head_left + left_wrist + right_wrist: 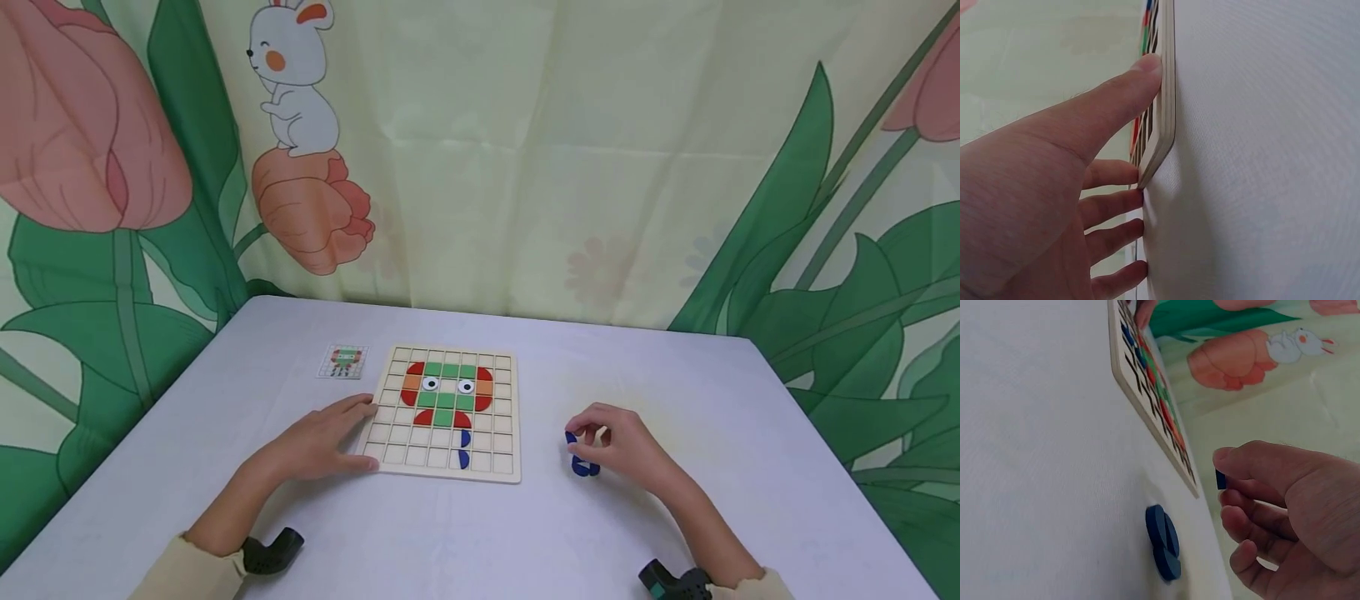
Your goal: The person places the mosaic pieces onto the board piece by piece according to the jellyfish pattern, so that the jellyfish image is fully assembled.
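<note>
A square wooden grid board [495, 454] lies on the table, carrying red, green and orange pieces, two eye pieces and two blue pieces [465, 448] near its front edge. My left hand [318, 437] rests at the board's left side, thumb on the near corner and fingers spread along the edge. To the right of the board, my right hand [626, 446] pinches a dark blue piece [1220, 480] between thumb and index finger. Several more blue pieces [1163, 540] lie on the cloth beneath that hand, partly hidden by it in the head view.
A small pattern card [343, 362] showing a similar figure lies behind the left hand. White cloth covers the table [480, 533]. Behind it hangs a curtain [525, 167] printed with flowers and a rabbit. Each wrist wears a black camera [273, 552].
</note>
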A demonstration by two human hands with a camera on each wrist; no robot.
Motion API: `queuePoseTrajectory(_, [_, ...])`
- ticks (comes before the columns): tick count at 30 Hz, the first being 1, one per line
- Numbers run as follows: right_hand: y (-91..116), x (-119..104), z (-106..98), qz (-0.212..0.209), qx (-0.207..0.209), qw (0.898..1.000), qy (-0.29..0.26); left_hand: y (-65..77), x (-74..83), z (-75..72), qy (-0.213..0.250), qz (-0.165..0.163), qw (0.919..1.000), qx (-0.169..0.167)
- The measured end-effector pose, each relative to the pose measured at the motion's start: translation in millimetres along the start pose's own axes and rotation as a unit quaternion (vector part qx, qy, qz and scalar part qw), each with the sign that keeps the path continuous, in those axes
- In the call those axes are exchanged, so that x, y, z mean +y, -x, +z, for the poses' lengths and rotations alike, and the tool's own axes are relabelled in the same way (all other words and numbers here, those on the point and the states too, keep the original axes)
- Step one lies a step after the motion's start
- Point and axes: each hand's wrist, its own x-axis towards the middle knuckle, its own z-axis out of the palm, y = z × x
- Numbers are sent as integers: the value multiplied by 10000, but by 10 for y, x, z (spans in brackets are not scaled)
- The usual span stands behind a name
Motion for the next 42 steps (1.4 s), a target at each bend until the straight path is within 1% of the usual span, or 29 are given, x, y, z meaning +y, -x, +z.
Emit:
queuePoseTrajectory(3, [-71, -91, 74, 8, -85, 9999, -89, 5, -6, 6, 12, -30, 10000, -4])
queuePoseTrajectory(9, [-179, -229, 204, -273, -224, 9992, -208, 25, -9, 17, 38, -40, 10000, 9])
queuePoseTrajectory(16, [-301, -408, 358, -215, -463, 9982, -323, 30, -29, 19, 35, 17, 10000, 49])
queuePoseTrajectory(22, [-378, -538, 475, -331, -597, 9969, -379, 4, -41, 33, 71, 47, 10000, 0])
queuePoseTrajectory(26, [-428, -621, 557, -492, -657, 9955, -474, -11, -32, 41, 75, 56, 10000, -3])
queuePoseTrajectory(32, [-499, -715, 704, -462, -881, 9933, -581, -16, -18, 38, 69, 20, 10000, -28])
queuePoseTrajectory(34, [-516, -737, 747, -475, -910, 9931, -570, -15, -7, 30, 94, 11, 9999, -42])
queuePoseTrajectory(39, [-590, -815, 845, -711, -843, 9931, -400, -8, 0, 11, 56, -22, 10000, -23])
queuePoseTrajectory(42, [-636, -854, 904, -759, -875, 9926, -352, -3, -9, 7, 6, -44, 10000, -20])
